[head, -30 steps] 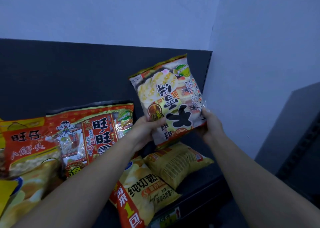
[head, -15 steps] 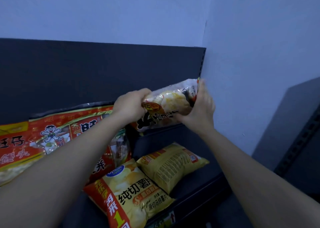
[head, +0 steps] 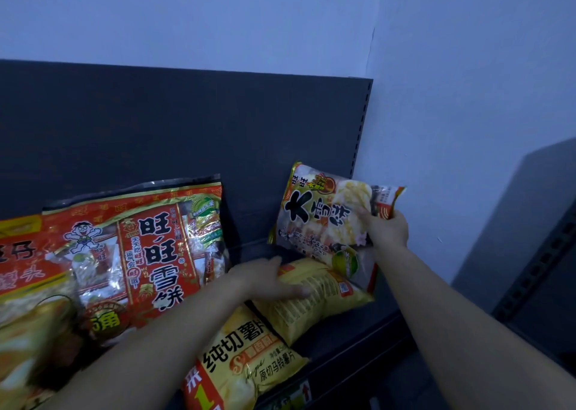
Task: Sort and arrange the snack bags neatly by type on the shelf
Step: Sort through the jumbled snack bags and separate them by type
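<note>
The right hand [head: 386, 232] grips the white rice-cracker bag [head: 321, 222] by its right edge and leans it against the shelf's back panel [head: 156, 122], at three o'clock from the red Want-Want bag [head: 140, 253]. The left hand [head: 268, 280], fingers straight, presses the yellow chip bag [head: 318, 306] at six o'clock beneath, probably steadying it to keep standing room.

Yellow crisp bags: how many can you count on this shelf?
2 clearly: the ridged bag under the left hand, the printed bag at the front of the shelf. A blurred bag at lower left may be a third.
</note>
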